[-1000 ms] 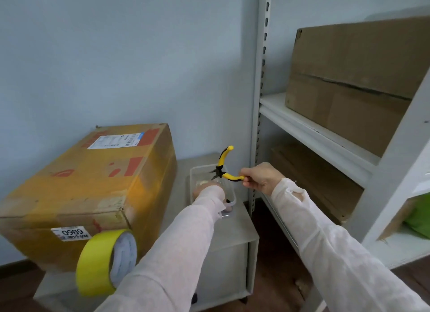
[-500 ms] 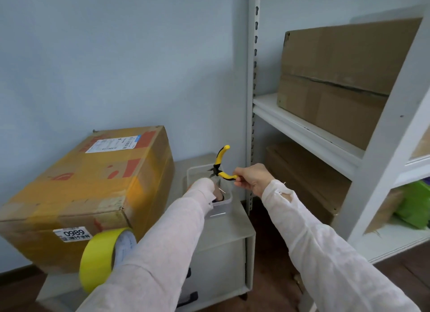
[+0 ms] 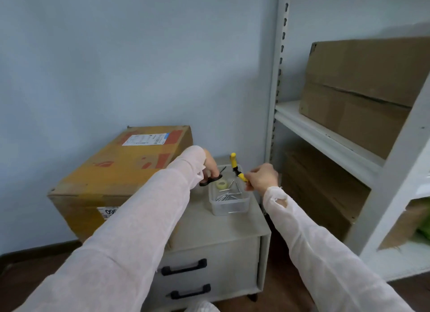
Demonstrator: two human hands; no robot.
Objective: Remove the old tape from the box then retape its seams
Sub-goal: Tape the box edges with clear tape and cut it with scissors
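A cardboard box (image 3: 121, 169) wrapped in yellowed old tape, with a white label and red marks, sits on the left of a low grey cabinet (image 3: 216, 232). My left hand (image 3: 210, 165) is just right of the box, above the left rim of a clear plastic tub (image 3: 229, 207). It grips black-handled scissors (image 3: 210, 180). My right hand (image 3: 263, 178) holds yellow-handled pliers (image 3: 235, 166) over the tub's right side, one handle pointing up. Nails and a small clear tape roll (image 3: 221, 184) lie in the tub. My left sleeve hides the box's front corner.
A white metal shelf rack (image 3: 325, 134) stands on the right, with a large cardboard box (image 3: 363, 90) on its upper shelf and another box (image 3: 321, 186) below. The cabinet has two drawers with black handles (image 3: 183, 267). A pale blue wall is behind.
My left hand has come up out of the tub holding black scissors and moved left toward the box. The yellow tape roll by the box front is now hidden behind my left arm.
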